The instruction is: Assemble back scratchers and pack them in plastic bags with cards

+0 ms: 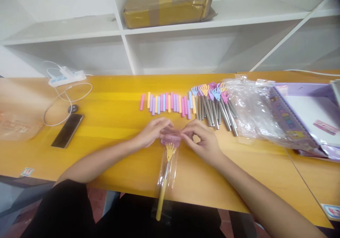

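Note:
A yellow back scratcher (169,152) with a hand-shaped head lies in a clear plastic bag (174,170), its handle end reaching past the table's front edge. At the bag's top is a pinkish printed header (170,139). My left hand (154,131) closes its fingers at the header's left side. From the right, my right hand (203,137) pinches the top edge of the bag between thumb and fingers. Motion blur softens the fingertips. Beyond my hands runs a row of pastel handle tubes (169,103). Metal-stemmed scratchers (217,105) with coloured hand heads are piled right of it.
Clear bags (255,107) are heaped at right, beside a purple box (308,124). To the left lie a phone (67,131), a small dark round object (73,108), a cable and a power strip (67,77). A taped carton (170,7) rests on the white shelf (239,16).

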A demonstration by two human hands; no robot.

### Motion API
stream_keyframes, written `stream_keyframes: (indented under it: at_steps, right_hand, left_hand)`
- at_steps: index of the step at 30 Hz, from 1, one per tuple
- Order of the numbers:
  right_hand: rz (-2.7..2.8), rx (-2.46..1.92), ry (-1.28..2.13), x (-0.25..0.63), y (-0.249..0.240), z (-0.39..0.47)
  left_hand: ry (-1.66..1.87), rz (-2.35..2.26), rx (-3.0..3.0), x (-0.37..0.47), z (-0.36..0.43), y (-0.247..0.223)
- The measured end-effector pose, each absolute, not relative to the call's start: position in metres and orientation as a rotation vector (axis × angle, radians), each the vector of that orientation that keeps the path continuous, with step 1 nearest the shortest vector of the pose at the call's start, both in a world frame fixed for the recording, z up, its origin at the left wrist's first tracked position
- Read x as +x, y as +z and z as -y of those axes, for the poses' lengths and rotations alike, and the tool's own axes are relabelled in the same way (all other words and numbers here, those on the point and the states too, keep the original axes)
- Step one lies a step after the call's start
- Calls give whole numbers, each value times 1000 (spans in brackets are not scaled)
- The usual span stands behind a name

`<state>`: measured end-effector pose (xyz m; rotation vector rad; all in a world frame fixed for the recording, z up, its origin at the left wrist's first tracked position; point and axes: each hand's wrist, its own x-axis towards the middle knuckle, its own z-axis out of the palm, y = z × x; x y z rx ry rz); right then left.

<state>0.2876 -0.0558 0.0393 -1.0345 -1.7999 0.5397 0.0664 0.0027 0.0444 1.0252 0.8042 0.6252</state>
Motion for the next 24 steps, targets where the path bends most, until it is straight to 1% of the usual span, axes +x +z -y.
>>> stream_keyframes:
  at_steps: [3, 9, 15, 24]
  right_hand:
    - [1857, -970, 553, 288, 38, 57]
    - [1958, -919, 518, 291, 33, 59]
    - [2094, -830, 371, 294, 36, 59]
    - [2230, -821, 276, 294, 36, 63]
  left_hand:
    - [553, -796, 1062, 66, -3, 42]
    - [410, -791, 1328, 62, -5, 43]
    - [392, -782, 1561, 60, -5, 55]
    - [244, -735, 1636, 55, -9, 62]
